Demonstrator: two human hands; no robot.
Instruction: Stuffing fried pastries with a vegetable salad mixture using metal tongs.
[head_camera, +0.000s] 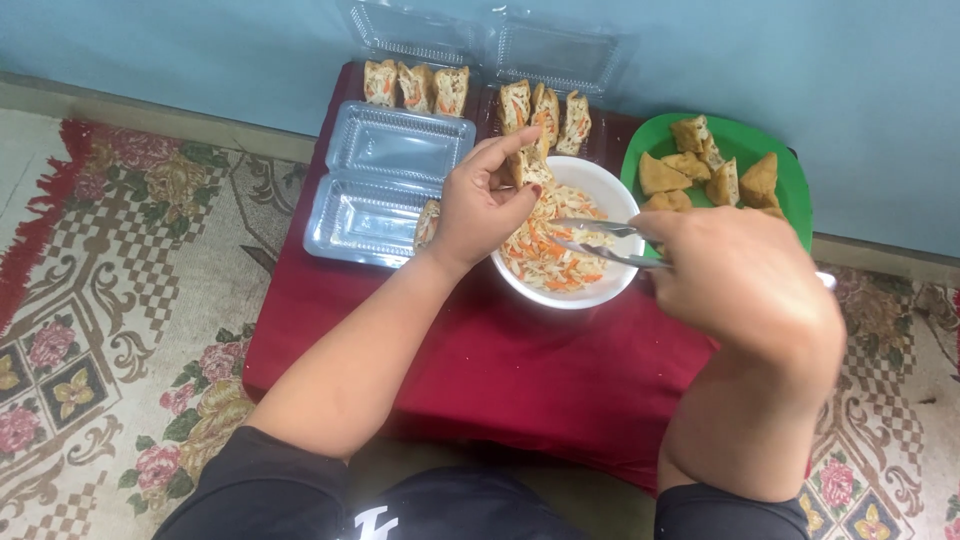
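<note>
Red-clothed table: left hand pinches a tofu piece over the white bowl of shredded filling mid-table; right hand fingers closed round metal tongs (risk: filling spills, tofu tears if overstuffed).

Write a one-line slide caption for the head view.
Left hand holds a tofu piece over a white bowl of shredded vegetables while right hand works metal tongs.
</note>
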